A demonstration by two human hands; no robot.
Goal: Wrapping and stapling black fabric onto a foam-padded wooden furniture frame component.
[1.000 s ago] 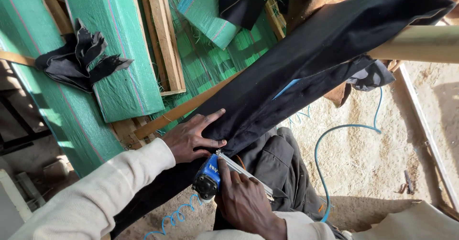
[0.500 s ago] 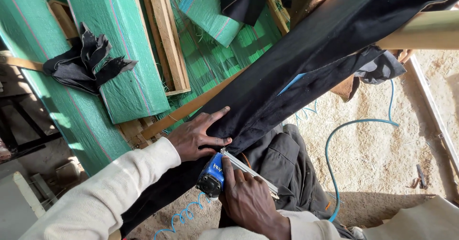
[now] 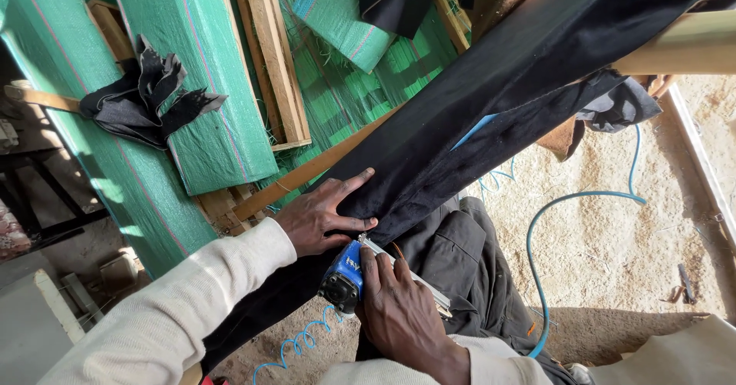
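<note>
Taking the long black fabric as the landmark, which runs from lower left up to the top right over a wooden rail: well to its left lie green woven-covered panels, with a bundle of dark cloth scraps resting on one of them. Against the fabric's lower stretch, the left hand lies flat with fingers spread, pressing the cloth down onto the rail; it grips nothing. Just below that, touching the fabric's edge, the right hand is wrapped tight around a blue pneumatic stapler, whose nose sits at the cloth beside the left thumb. A coiled blue air hose trails away on the sandy ground to the right of the fabric. As a judgement, the fastening is partway: the cloth looks drawn taut along the rail near the hands, while further up, near a pale beam, a loose flap hangs free and seems yet to be secured. No staples can be made out.
</note>
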